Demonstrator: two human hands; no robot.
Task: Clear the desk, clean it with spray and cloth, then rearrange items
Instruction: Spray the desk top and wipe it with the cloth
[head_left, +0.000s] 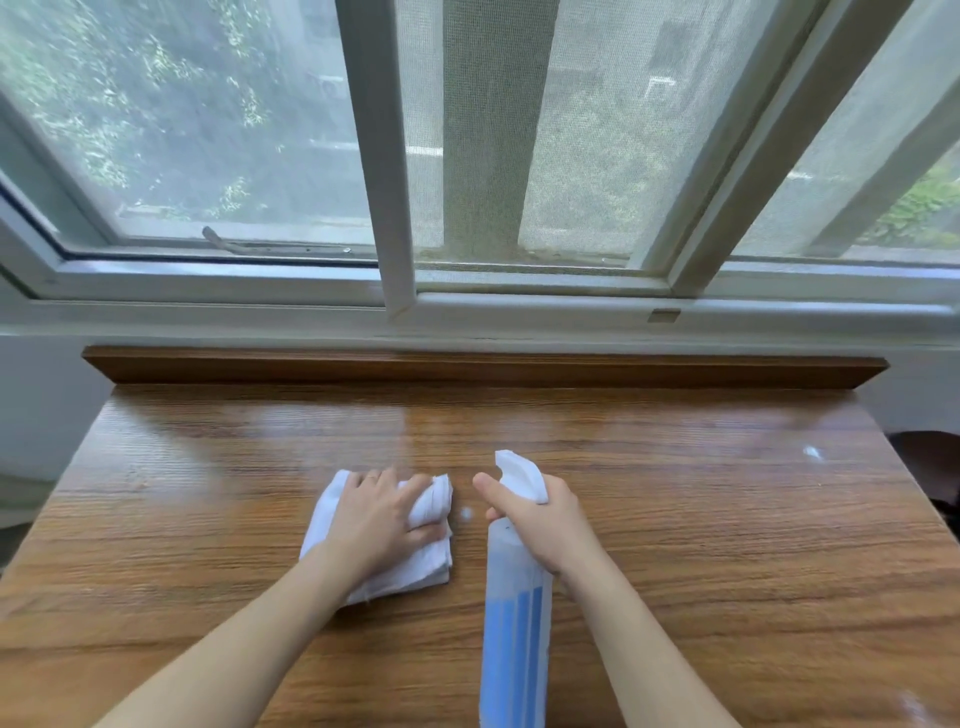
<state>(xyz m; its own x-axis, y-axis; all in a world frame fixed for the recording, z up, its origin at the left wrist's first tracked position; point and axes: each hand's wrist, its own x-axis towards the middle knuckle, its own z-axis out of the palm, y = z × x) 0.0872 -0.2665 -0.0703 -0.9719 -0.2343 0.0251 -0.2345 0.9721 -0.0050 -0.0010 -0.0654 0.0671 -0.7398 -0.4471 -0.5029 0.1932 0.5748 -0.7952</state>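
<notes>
A wooden desk (701, 545) fills the lower half of the view. A folded white cloth (332, 519) lies on it left of centre, and my left hand (382, 519) lies on top with fingers curled into its far edge. My right hand (540, 514) grips the neck of a spray bottle (514, 639), white head pointing away, translucent body with blue stripes. Its index finger reaches forward by the trigger. The bottle is held above the desk, nozzle aimed at the middle.
A small wet spot (466, 513) sits between my hands and another white speck (811, 452) lies at the right. A raised wooden ledge (483, 366) runs along the desk's back under a window frame (395, 156). A dark object (930, 467) stands beyond the right edge.
</notes>
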